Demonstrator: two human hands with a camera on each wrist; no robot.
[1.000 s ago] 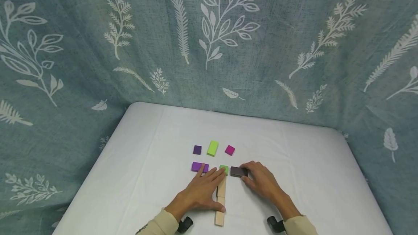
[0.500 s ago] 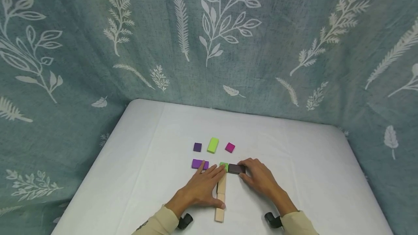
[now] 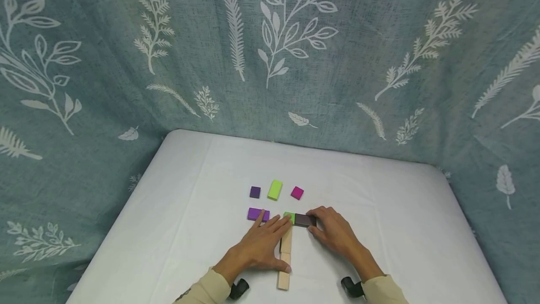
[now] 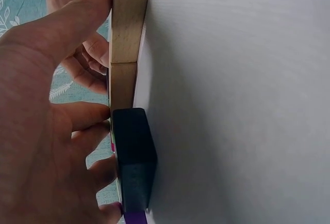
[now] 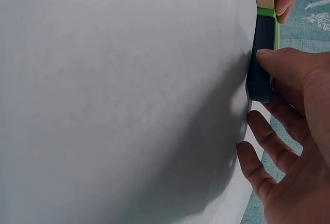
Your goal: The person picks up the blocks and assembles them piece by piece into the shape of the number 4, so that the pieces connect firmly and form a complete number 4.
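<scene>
My left hand [image 3: 261, 247] lies spread, with extended fingers, over a row of blocks. Its thumb touches the pale wooden blocks [image 3: 286, 243], and its fingertips reach the green block [image 3: 288, 215] at the row's far end. A dark block [image 4: 135, 157] sits under those fingers in the left wrist view; the hand hides it from the head view. Beside the little finger lies a purple block [image 3: 255, 213]. My right hand [image 3: 337, 231] pinches another dark block [image 3: 303, 220] between thumb and index finger, its left end against the green block.
Beyond the row lie a dark purple cube [image 3: 255, 192], a lime block [image 3: 275, 190] and a magenta cube [image 3: 297, 193]. White cloth covers the table [image 3: 211, 163], and a patterned teal curtain [image 3: 236, 102] hangs behind its far edge.
My right hand has slid its dark block leftward, closing the small gap to the green block. The left hand has kept its place on the row.
</scene>
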